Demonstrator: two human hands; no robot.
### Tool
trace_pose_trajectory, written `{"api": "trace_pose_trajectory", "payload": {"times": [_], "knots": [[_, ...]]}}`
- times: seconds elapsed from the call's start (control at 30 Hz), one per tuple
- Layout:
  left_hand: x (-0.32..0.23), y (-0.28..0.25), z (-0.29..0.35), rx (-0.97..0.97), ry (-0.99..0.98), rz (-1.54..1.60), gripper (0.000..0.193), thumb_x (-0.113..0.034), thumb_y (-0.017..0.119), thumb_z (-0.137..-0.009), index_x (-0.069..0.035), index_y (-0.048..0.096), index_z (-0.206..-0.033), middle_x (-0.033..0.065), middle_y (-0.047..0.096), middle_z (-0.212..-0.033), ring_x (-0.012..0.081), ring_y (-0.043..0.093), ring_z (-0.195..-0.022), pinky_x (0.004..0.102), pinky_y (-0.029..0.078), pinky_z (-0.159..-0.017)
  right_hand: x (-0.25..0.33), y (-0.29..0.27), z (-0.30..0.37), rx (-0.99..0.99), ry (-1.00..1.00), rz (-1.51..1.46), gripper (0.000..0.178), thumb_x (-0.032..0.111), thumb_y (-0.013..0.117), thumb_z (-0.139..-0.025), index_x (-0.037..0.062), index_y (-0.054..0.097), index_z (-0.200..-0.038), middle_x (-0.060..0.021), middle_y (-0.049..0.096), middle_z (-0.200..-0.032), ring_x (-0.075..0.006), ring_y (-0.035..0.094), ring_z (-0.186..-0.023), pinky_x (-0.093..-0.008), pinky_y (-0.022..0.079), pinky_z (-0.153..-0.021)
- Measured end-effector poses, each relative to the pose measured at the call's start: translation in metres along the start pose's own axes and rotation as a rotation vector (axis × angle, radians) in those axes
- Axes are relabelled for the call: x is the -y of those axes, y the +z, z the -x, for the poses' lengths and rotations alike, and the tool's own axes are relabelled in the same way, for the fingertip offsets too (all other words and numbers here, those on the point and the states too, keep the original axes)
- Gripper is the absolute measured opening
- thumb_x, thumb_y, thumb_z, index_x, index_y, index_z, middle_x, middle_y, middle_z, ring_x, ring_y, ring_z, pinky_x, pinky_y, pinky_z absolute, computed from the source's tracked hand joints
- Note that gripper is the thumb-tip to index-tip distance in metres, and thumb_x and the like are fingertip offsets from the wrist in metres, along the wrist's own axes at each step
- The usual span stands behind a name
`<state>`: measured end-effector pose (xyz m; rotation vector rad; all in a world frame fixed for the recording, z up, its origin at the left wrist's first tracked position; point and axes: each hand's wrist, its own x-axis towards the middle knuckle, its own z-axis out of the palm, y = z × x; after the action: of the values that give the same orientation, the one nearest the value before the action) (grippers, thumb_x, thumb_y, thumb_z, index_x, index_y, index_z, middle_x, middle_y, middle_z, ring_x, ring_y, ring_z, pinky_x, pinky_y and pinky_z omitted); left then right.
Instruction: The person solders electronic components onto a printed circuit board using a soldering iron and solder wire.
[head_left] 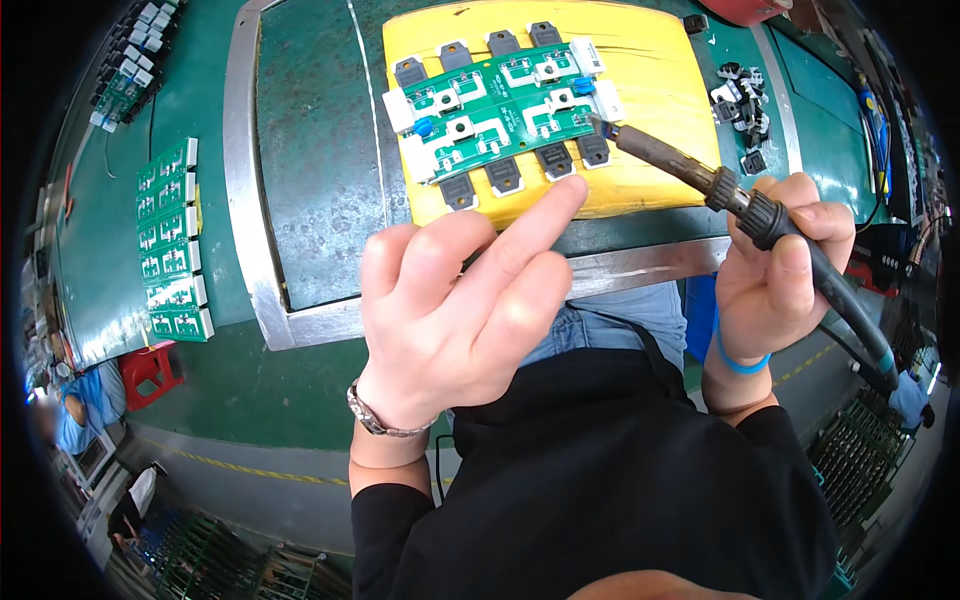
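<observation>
A green circuit board [495,110] lies on a yellow pad [655,70], with black flat components [503,176] sticking out along its near and far edges. White blocks and small blue parts sit at its ends. My right hand [780,255] grips a soldering iron [665,158] by its dark handle; the tip meets the board's right end near a front component. My left hand [455,310] has its index finger stretched out to a black component [554,160] at the near edge, apparently touching it. The other left fingers are bent, and I see nothing held in them.
At the left, several more green boards [170,245] stand in a row. Loose black components [740,105] lie in a pile right of the pad. A metal-framed edge [330,322] runs along the work surface before me. Further left is a red stool [150,375].
</observation>
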<state>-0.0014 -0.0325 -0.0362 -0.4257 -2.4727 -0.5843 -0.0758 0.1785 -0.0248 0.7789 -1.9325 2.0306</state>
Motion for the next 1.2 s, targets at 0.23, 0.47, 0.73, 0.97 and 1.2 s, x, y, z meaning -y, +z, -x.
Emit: {"api": "trace_pose_trajectory", "payload": {"times": [0.23,0.47,0.73,0.97,1.2], "knots": [[-0.001,0.001,0.001,0.032,-0.007,-0.095,0.025,-0.005,0.063,-0.072,-0.015,0.049,-0.089,-0.0013,0.069,-0.107,0.0155,0.047,-0.077,0.0274,0.033,-0.070,-0.008,0.001,0.003,0.055,0.037,-0.022,0.025,0.009,0.061,-0.084,0.0035,0.042,-0.100,-0.0088,0.051,-0.082,-0.0092,0.041,-0.068,-0.0236,0.034,-0.063],[0.000,0.002,0.001,0.016,-0.014,-0.060,0.026,-0.005,0.065,-0.071,-0.015,0.050,-0.090,-0.0009,0.069,-0.106,0.0157,0.048,-0.076,0.0275,0.032,-0.070,-0.010,0.002,0.005,0.032,0.038,-0.045,0.026,0.011,0.061,-0.085,0.0036,0.042,-0.100,-0.0096,0.051,-0.085,-0.0094,0.040,-0.069,-0.0236,0.034,-0.064],[0.001,0.002,0.002,-0.023,-0.026,-0.033,0.025,-0.005,0.065,-0.071,-0.015,0.051,-0.089,0.0014,0.070,-0.105,0.0160,0.048,-0.075,0.0272,0.032,-0.071,-0.011,0.003,0.005,0.034,-0.007,0.021,0.023,0.015,0.056,-0.086,0.0053,0.047,-0.105,-0.0079,0.043,-0.078,-0.0123,0.036,-0.065,-0.0237,0.030,-0.055],[0.001,0.002,0.004,-0.050,-0.020,-0.013,0.024,-0.007,0.066,-0.070,-0.014,0.052,-0.089,0.0031,0.070,-0.104,0.0160,0.049,-0.074,0.0275,0.032,-0.072,-0.012,0.004,0.005,0.010,-0.019,0.015,0.022,0.016,0.055,-0.087,0.0051,0.048,-0.104,-0.0080,0.044,-0.078,-0.0128,0.037,-0.065,-0.0242,0.030,-0.055],[0.000,0.000,0.002,-0.022,-0.031,-0.012,0.023,-0.006,0.066,-0.071,-0.012,0.053,-0.089,0.0046,0.070,-0.103,0.0174,0.052,-0.075,0.0285,0.034,-0.072,-0.012,0.005,0.005,0.003,-0.019,-0.002,0.021,0.016,0.055,-0.088,0.0051,0.048,-0.104,-0.0080,0.045,-0.079,-0.0129,0.038,-0.065,-0.0242,0.031,-0.055]]}}
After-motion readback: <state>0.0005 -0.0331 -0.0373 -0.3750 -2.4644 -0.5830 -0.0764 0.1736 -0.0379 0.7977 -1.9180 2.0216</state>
